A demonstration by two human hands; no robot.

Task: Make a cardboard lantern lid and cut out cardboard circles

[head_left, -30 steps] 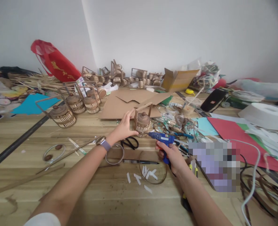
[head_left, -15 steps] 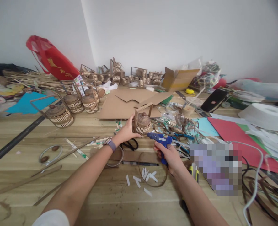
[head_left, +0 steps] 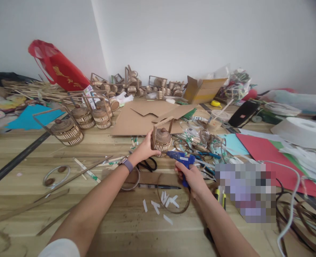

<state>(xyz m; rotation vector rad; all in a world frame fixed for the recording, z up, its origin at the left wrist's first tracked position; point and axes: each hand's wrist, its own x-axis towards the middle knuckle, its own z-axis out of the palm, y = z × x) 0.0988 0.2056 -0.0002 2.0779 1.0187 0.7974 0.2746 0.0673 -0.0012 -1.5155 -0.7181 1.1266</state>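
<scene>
Basket, small and lidded, is held upright by the near edge of the flat cardboard on the table, its left side gripped between thumb and fingers of the left hand, while the blue glue gun is clasped in the right hand, its nozzle pointed at the basket's lower part.

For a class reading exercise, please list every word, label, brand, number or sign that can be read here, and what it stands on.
No text can be read with certainty.
Red bag: gold characters, too blurred.
White card: printed marks, too small and partly hidden.
Glue gun: pale label, too small.
Black speaker: red badge, too small.
</scene>
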